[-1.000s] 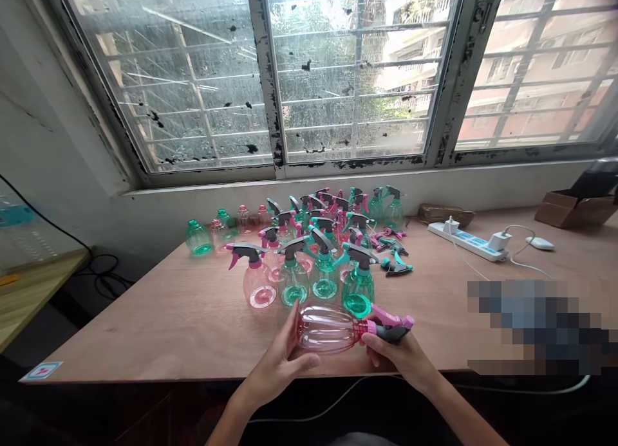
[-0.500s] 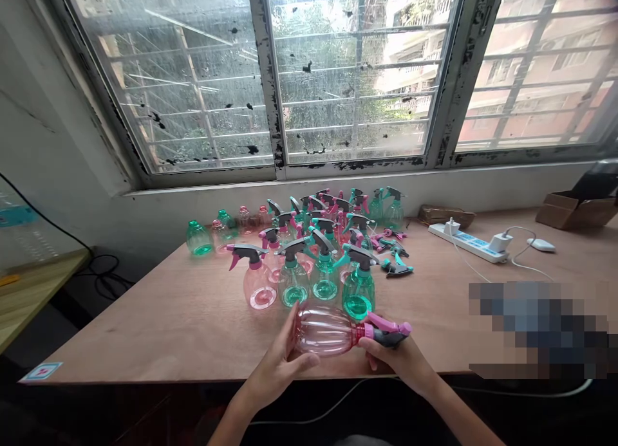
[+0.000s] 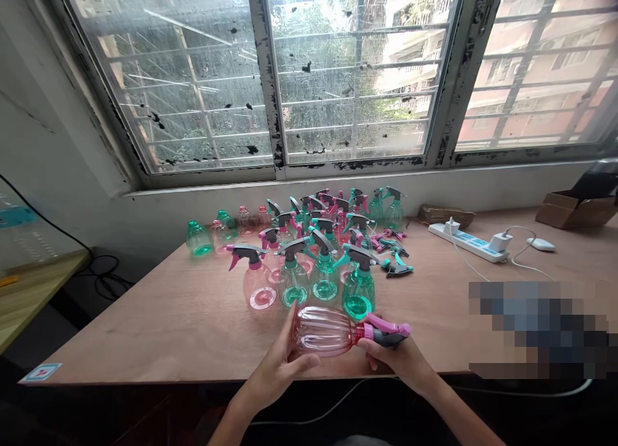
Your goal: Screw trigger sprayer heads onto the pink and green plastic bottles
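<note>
A pink transparent spray bottle (image 3: 324,331) lies sideways just above the near edge of the wooden table (image 3: 159,317). My left hand (image 3: 277,362) cups its round base with fingers curled round it. My right hand (image 3: 398,356) grips the pink and grey trigger head (image 3: 386,333) at the bottle's neck. Right behind stand several assembled pink and green spray bottles (image 3: 309,272) in a cluster.
Capless bottles (image 3: 199,238) stand at the back left of the cluster. Loose trigger heads (image 3: 393,246) lie to its right. A white power strip (image 3: 470,240) with cables, a cardboard box (image 3: 574,208) and a blurred patch sit on the right. Windows run behind.
The bottle in my hands has shifted very slightly and the trigger head sits a little lower and closer. Nothing else has moved.
</note>
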`<state>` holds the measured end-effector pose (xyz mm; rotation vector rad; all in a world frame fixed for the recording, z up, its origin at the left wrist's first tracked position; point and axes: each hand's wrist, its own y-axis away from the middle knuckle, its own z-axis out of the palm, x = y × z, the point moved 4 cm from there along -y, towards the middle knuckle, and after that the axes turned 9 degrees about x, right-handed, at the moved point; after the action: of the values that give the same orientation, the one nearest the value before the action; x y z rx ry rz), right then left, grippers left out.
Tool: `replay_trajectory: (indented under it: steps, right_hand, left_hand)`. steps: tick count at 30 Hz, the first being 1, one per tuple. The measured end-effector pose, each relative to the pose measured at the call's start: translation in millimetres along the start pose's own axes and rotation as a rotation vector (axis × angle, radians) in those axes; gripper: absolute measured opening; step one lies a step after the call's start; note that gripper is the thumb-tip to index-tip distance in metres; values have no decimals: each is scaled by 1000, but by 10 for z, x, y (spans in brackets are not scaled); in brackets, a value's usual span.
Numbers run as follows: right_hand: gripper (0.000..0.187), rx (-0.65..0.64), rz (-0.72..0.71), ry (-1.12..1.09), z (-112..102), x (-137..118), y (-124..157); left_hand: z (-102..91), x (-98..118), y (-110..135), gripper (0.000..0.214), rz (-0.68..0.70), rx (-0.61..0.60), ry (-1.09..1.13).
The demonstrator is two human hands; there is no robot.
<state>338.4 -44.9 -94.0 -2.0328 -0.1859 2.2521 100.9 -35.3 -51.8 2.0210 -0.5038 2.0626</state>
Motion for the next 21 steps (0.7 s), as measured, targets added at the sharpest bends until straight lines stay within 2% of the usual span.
replay_trajectory:
  steps: [3, 8, 16, 21]
  right_hand:
    - [42, 7, 4, 21, -5, -3, 6]
    - [59, 105, 22, -41, -20, 12, 8]
    - [41, -5, 11, 2, 1, 17, 5]
    - [50, 59, 16, -70, -14, -7, 0]
  left_hand:
    - [-4, -3, -5, 100, -10, 3, -8]
    - [5, 48, 5, 105, 23, 37, -117]
    - [9, 63, 16, 110, -11, 6, -19]
    - [17, 63, 15, 108, 6, 5, -82]
